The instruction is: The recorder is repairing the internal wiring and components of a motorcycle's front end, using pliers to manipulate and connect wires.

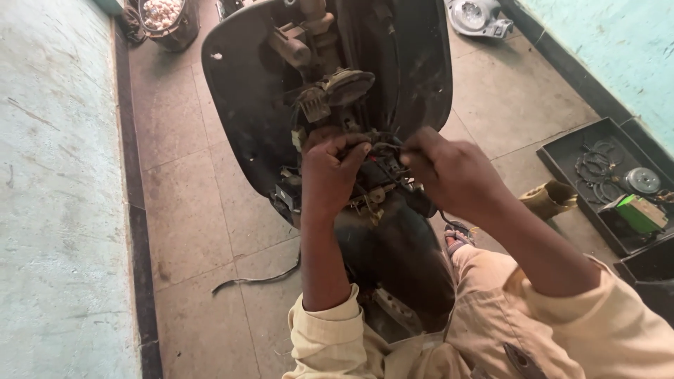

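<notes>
Nearest to you, your cream sleeves (330, 330) came up from the bottom edge toward the black scooter body (393, 260) standing on the tiled floor (203, 210). Your left hand (328, 175) was clenched around a tangle of wires and small connectors (375, 179) at the middle of the scooter's opened front, its fingers (351, 151) curled tight over the top of the bundle with no gap showing. Your right hand (453, 168) sat just at 3 o'clock of the left, its fingers pinched shut on the same wires, the tips hidden behind the bundle, so you could not tell exactly which lead they gripped. The two hands were nearly touching, with the wiring between them.

A loose black cable (256, 279) lay on the floor at 8 o'clock of your left hand. At 3 o'clock, well apart, a black tray (562, 158) held rings, a round metal part and a green box (642, 213). Beyond your hands, at 12 o'clock, the inner face of the black front panel (246, 105) rose with a dusty bracket (337, 88). Farthest off, a bucket of pale round pieces (163, 15) stood at 11 o'clock and a headlamp unit (477, 15) at 1 o'clock.
</notes>
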